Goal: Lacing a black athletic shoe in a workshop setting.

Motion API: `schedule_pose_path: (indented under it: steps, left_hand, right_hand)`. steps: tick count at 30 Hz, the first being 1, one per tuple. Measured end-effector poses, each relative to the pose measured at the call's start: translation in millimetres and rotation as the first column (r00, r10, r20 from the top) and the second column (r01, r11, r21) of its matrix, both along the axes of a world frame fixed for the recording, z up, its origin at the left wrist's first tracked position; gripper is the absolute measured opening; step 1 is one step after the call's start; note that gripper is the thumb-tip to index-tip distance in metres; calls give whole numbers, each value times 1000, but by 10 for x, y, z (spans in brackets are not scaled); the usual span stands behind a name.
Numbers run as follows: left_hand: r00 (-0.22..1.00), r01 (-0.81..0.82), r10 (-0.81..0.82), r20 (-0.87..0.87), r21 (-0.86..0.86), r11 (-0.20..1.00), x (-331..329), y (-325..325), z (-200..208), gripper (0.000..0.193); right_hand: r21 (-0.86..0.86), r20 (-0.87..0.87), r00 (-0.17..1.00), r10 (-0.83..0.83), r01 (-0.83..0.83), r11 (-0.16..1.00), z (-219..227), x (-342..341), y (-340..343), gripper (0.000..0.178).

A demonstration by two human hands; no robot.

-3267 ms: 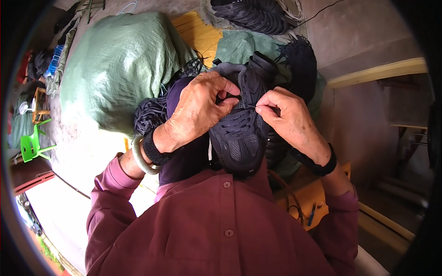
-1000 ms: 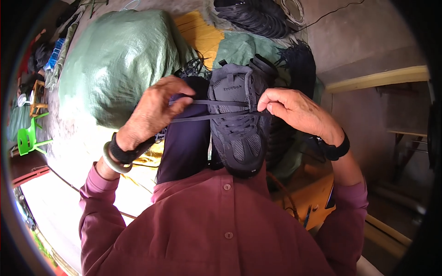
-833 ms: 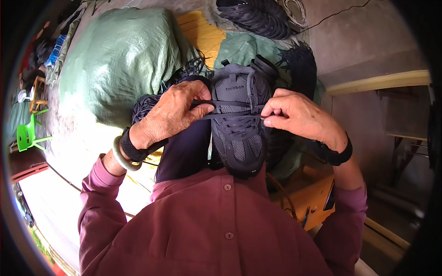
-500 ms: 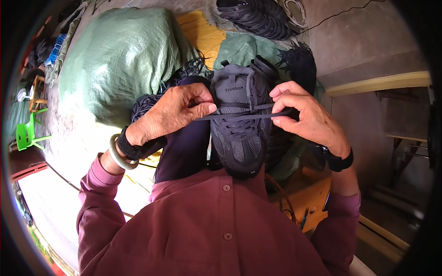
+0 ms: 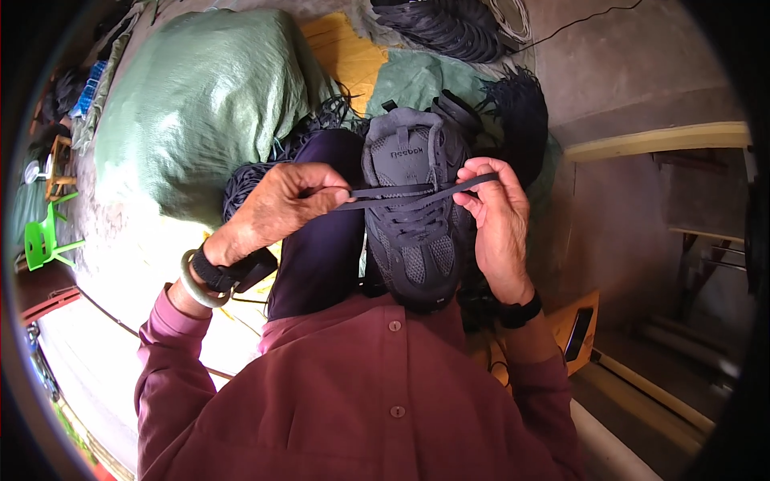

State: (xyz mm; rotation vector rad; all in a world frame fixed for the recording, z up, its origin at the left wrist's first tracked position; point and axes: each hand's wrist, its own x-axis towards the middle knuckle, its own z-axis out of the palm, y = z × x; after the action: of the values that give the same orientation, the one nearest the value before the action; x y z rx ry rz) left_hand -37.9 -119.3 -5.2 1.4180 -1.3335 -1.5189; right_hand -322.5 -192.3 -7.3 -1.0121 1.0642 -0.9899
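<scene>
A dark grey sneaker (image 5: 415,260) rests at my lap, its toe toward me and its tongue pointing away. Flat dark shoelaces (image 5: 401,202) run crosswise over the upper part of its lacing. Left of the shoe, my left hand (image 5: 293,200) pinches lace between thumb and forefinger, holding it taut. On the shoe's right side, my right hand (image 5: 497,216) has a lace between its fingers, with the strand slanting up across them. Further lacing zigzags down toward the toe. Part of another dark shoe shows behind the sneaker's right edge.
A large pale green sack (image 5: 200,112) bulges at the left. Bundles of black laces (image 5: 249,188) lie beside it, and another dark bundle (image 5: 517,120) hangs at the right. Stacked dark pieces (image 5: 445,28) lie at the far side. A green chair (image 5: 48,236) stands far left.
My right hand has turned upright and drawn in toward the shoe, a lace now lying across its fingers. My left hand has shifted slightly left with its lace.
</scene>
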Motion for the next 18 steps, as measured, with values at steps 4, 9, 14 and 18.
schedule_pose_path:
  steps: [4,9,14,18]
  left_hand:
    - [994,-65,62,95,29,997,309,204,-43,13]
    - [968,-207,188,165,106,972,909,553,-206,16]
    - [951,-258,224,214,148,955,1169,702,-114,15]
    - [962,-256,238,131,145,956,1226,687,102,20]
  right_hand:
    - [-101,-90,994,70,-79,992,-3,-14,90,15]
    - [-308,-367,919,145,-267,913,-33,55,130,23]
    - [-321,-403,903,148,-291,901,-21,64,111,22]
    - [-249,-416,892,174,-296,922,83,30,61,23]
